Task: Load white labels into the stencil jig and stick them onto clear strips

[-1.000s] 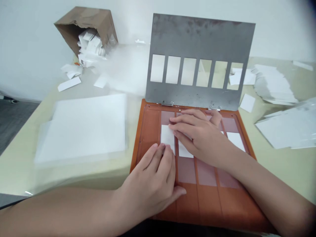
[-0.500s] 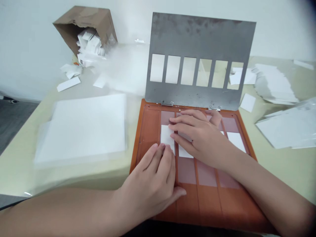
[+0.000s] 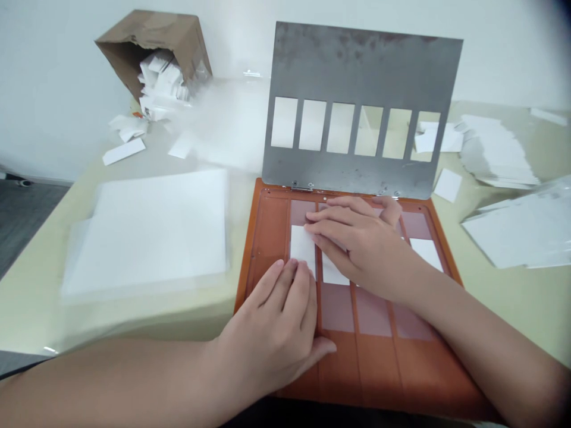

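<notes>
Your right hand lies flat, fingers loosely spread, its fingertips on a white card at the centre of the frame. Your left hand, fingers close together, meets that card's lower edge, pinching nothing. Almost nothing has changed in this last moment. Around them spreads the orange tray, with its pink slots and another card to the right. The hinged steel stencil stands open beyond.

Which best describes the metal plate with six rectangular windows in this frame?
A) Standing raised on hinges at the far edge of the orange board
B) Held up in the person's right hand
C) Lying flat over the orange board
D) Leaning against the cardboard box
A. The metal plate stands raised, joined by hinges to the far edge of the orange board.
</notes>
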Available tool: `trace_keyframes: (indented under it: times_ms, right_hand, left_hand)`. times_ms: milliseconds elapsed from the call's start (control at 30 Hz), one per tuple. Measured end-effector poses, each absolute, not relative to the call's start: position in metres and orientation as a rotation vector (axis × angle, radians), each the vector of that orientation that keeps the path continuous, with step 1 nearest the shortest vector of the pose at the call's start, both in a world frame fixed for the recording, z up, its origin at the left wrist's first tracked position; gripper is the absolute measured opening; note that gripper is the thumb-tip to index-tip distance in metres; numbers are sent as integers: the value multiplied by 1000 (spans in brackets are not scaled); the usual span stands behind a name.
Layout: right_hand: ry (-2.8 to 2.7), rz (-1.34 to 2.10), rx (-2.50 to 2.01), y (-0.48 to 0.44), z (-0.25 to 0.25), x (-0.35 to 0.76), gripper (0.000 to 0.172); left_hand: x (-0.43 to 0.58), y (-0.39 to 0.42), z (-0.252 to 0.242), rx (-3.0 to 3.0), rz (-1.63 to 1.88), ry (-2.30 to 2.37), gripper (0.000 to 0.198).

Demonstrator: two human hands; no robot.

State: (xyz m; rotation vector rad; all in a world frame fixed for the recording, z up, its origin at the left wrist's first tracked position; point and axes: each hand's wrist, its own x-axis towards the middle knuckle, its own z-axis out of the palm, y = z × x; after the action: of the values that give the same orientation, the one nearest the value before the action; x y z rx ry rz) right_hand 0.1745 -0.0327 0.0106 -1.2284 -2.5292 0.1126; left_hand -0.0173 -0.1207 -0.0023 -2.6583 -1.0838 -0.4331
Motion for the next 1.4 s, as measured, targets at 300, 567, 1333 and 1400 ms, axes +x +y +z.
trace_keyframes:
  times_ms: [300,567,1333,1400]
  right_hand:
    - [-2591,-3,-1278,-32,6,174,42]
    - [-2389,243,-1096,-31,4,173,36]
    - [-2516,390,-899,-39,11,176,28]
    - [-2518,389,-882,-39,11,176,28]
  left_hand:
    - [-17,-120,-1,-2656,-433,-1084,62]
    - [-17,-120,-2,-2654,-456,-1082,61]
    - [-15,-120,-1,-2663,-460,-1105,63]
    - [-15,-120,0,-2659,-462,-1106,63]
